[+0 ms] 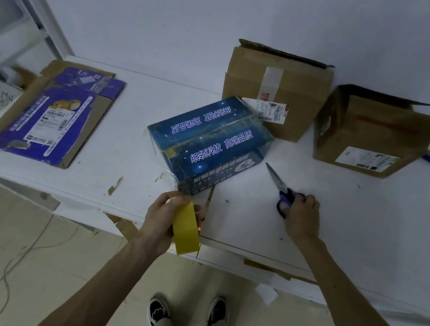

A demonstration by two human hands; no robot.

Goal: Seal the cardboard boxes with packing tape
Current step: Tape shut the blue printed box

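Blue printed cardboard marks the middle of the scene: the blue box (211,143) sits skewed on the white table (146,92) with its flaps closed and a seam running along its top. Just in front of its near corner, the left hand (159,222) has its fingers and thumb curled round a yellow tape roll (187,228), held on edge over the table's front rim. A shiny clear film shows at that corner of the box; whether it joins the roll cannot be told. To the right of the box, the right hand (303,218) rests on the table, fingers curled through the blue handles of the scissors (281,190), whose blades lie together and point back toward the box. Behind the box, touching its far corner, stands a brown box (274,89) with raised top flaps and a shipping label. A second brown box (369,135), also open on top, stands further right. Well to the left of the blue box lies a flattened purple carton (54,116).
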